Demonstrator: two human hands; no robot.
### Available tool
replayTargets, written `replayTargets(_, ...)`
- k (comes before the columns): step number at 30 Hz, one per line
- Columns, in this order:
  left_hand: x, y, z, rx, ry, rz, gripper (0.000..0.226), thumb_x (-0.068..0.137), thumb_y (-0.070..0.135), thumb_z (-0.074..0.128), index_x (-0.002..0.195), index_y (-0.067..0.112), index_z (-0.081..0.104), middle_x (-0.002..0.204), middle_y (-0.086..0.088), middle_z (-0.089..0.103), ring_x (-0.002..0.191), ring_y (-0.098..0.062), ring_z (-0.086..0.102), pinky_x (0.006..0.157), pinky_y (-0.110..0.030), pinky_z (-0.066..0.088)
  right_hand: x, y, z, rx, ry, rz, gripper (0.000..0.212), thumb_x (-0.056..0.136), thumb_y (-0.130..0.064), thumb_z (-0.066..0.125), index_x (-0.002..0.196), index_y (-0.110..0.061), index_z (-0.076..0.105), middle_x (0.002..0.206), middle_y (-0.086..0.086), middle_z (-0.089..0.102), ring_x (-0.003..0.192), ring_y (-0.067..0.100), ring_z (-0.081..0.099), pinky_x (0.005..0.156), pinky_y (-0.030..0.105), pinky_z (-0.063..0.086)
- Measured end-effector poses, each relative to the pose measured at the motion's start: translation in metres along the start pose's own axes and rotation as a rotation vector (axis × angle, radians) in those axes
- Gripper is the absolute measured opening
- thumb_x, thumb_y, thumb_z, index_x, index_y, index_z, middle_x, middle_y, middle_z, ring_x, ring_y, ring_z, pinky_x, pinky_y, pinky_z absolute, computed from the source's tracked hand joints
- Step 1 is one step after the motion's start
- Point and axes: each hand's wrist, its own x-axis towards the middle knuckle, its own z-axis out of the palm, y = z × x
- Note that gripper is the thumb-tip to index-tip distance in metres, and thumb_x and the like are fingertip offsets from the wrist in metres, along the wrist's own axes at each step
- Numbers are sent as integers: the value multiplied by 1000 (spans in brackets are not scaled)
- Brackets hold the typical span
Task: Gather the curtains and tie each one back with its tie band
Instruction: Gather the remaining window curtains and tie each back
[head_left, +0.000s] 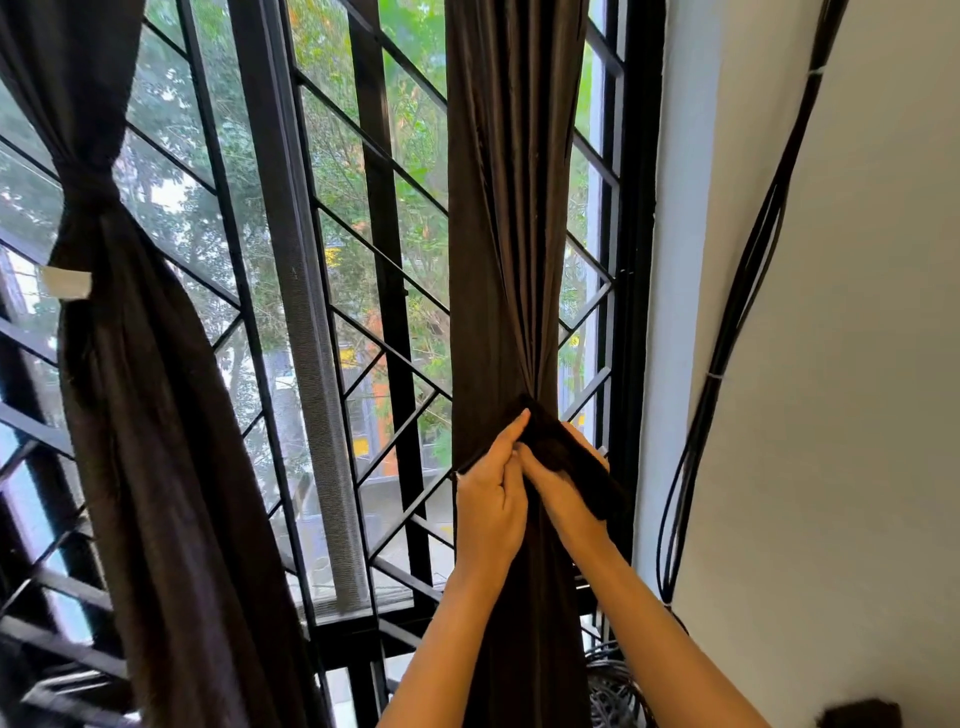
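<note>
We take the window (306, 260) as the bearer here, a black frame with a diagonal grille (384, 343). Against it hang the left curtain (156, 415), cinched high up, and the right curtain (498, 234), gathered lower down where its tie band (582, 467) wraps it. At the near end the sill (353, 610) runs under the panes. On the right, the white wall (831, 415) carries a bundle of black cables (748, 270), bound with white ties.
</note>
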Motion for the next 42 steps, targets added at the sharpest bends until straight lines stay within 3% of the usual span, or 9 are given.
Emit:
replayTargets(3, 4, -2, 0, 28, 8, 47, 43, 98, 1, 40, 132, 22, 55, 117, 19, 59, 110, 8, 56, 98, -15, 43, 2, 2, 0, 52, 9, 4, 29, 78, -11, 76, 105, -10, 69, 97, 15, 70, 99, 30, 67, 90, 47, 52)
replayTargets(8, 10, 0, 5, 53, 80, 55, 39, 96, 12, 40, 129, 20, 59, 119, 6, 58, 109, 5, 54, 93, -7, 39, 2, -1, 7, 64, 35, 35, 44, 75, -36, 78, 104, -5, 67, 97, 17, 69, 97, 31, 67, 90, 48, 52)
replayTargets(12, 13, 2, 10, 115, 165, 27, 27, 98, 24, 47, 120, 20, 63, 113, 10, 64, 98, 6, 58, 82, -4, 42, 7, -9, 11, -90, 124, -3, 13, 86, -23, 68, 92, -12, 68, 82, 6, 70, 81, 17, 68, 76, 32, 55)
replayTargets(16, 19, 2, 14, 43, 170, -120, 25, 92, 38, 58, 110, 22, 62, 90, 10, 68, 78, 2, 64, 63, -10, 48, 10, -9, 9, -156, 152, -25, 10, 92, -21, 61, 91, -12, 59, 76, 4, 65, 71, 13, 63, 64, 24, 49)
replayTargets(21, 34, 2, 19, -204, 252, -378, 25, 84, 31, 70, 100, 13, 67, 91, 5, 69, 79, 4, 64, 68, -7, 48, 18, -14, 7, -158, 110, -18, 5, 92, -15, 60, 95, -12, 61, 82, -2, 66, 80, 8, 64, 71, 17, 48)
replayTargets(25, 40, -5, 26, -490, 272, -598, 35, 79, 33, 76, 103, 9, 68, 95, -2, 72, 90, -11, 68, 80, -23, 55, 21, -15, 7, -121, 71, 70, 9, 91, -21, 62, 96, -28, 65, 94, -2, 69, 91, 8, 65, 80, 20, 51)
replayTargets(34, 47, -15, 18, -733, 74, -620, 19, 86, 16, 68, 103, 8, 65, 105, -11, 70, 102, -25, 67, 97, -42, 50, 26, -19, 6, -104, 108, 249, 4, 89, -30, 63, 91, -30, 66, 95, -3, 69, 97, 14, 65, 87, 30, 52)
replayTargets(38, 49, -17, 15, -747, -14, -578, 17, 88, 15, 64, 105, 14, 63, 107, -8, 70, 108, -26, 64, 96, -42, 50, 29, -22, 8, -103, 129, 252, 26, 84, -36, 69, 101, -17, 69, 101, 4, 71, 97, 15, 66, 87, 31, 53)
replayTargets(42, 53, -15, 15, -840, -48, -571, 33, 91, 7, 58, 119, 25, 57, 107, -4, 70, 106, -20, 65, 91, -34, 52, 30, -23, 7, -130, 125, 223, 21, 77, -36, 75, 92, -23, 69, 99, 4, 71, 96, 17, 66, 88, 32, 53)
